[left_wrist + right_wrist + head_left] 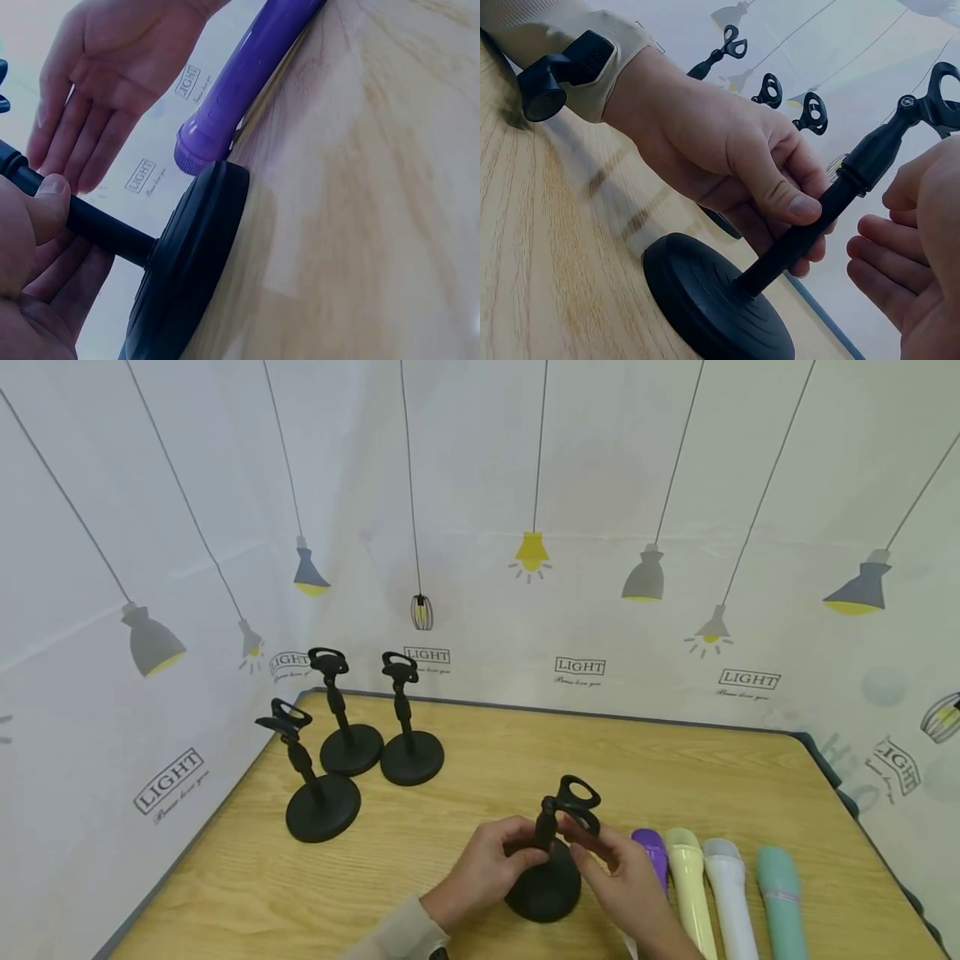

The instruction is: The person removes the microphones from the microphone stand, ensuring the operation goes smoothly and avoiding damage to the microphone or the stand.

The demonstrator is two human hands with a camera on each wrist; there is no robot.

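Item, as I see it: left hand gripping the stem of a black microphone stand, near centre of a wooden table. Right hand open beside its clip, fingers relaxed, holding nothing. Just right: purple microphone touching the base. Far left: three matching stands. Backdrop: white sheeting with hanging-lamp prints, lettered "LIGHT".

Wooden table; lamp-print backdrop behind, both sides.
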